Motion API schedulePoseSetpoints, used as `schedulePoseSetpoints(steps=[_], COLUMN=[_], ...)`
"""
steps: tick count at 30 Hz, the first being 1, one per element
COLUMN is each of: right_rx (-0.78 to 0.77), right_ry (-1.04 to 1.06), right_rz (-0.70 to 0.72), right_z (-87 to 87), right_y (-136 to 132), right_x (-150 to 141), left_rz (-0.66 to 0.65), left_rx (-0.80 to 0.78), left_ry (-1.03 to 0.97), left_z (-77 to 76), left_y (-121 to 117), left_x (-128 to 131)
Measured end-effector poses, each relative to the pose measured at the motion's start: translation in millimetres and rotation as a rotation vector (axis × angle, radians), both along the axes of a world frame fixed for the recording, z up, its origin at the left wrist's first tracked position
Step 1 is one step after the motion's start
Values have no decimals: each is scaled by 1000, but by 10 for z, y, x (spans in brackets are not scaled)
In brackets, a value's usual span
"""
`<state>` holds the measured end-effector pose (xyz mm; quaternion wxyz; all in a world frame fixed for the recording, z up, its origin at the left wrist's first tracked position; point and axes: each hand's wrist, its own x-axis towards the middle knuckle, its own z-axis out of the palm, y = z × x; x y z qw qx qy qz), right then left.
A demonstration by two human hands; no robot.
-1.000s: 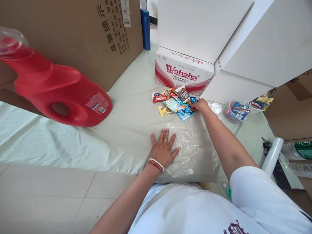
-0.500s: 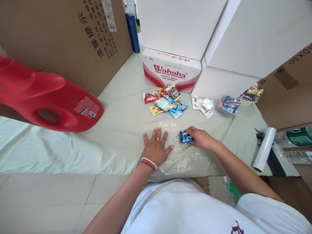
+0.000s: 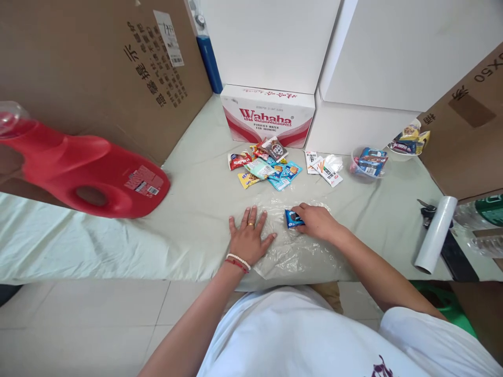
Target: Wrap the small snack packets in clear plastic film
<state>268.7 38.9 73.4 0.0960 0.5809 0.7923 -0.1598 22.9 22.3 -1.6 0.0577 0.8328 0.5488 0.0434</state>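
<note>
My left hand [image 3: 248, 238] lies flat with fingers spread, partly on the edge of a sheet of clear plastic film [image 3: 291, 256] spread over the cloth. My right hand [image 3: 316, 221] is closed on a small blue snack packet [image 3: 291, 218] resting on the film; the fingers cover the packet's right part. Beyond the hands sits a pile of colourful snack packets [image 3: 260, 168], red, yellow, light green and blue. Right of the pile are white packets [image 3: 329, 173] with orange stick pictures.
A red detergent jug [image 3: 106, 157] stands at left, before a cardboard box [image 3: 98, 63]. At the back is a Wahaha carton [image 3: 271, 116]. To the right are a clear bowl of packets [image 3: 368, 163], a white bowl [image 3: 404, 153], a film roll [image 3: 435, 235] and plastic bottles [image 3: 485, 214].
My head view has shifted slightly. Both hands stay in nearly the same place on the film, the right one still holding the blue packet.
</note>
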Motion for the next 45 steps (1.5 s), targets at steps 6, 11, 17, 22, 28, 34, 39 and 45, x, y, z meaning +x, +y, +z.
schedulePoseSetpoints(steps=[6,11,17,22,28,34,39,45], right_rx=[46,23,150,82,177,15,-101,-223], right_ry=[71,108,444,567,732,892,926,913], right_rz=[45,69,4,78,-80,-146,-342,-552], right_z=[27,-60,12,-279,-537,-152,-76,-262], right_y=[11,8,-427,-1086,-1277,-733,-246,64], right_x=[-68,-144,384,711,662,762,780,720], left_rz=[-3,76,-397,-593,-594,-395,-85,29], left_rx=[13,240,209,-173,-379,-509,-506,-484], left_ry=[-66,-220,-316,-337,-341,-579,-713,-956], left_z=[-16,-22,12,6,40,161,202,230], left_y=[12,-38,-56,14,107,330,503,612], left_x=[-16,-114,-387,-670,-742,-638,-469,-348])
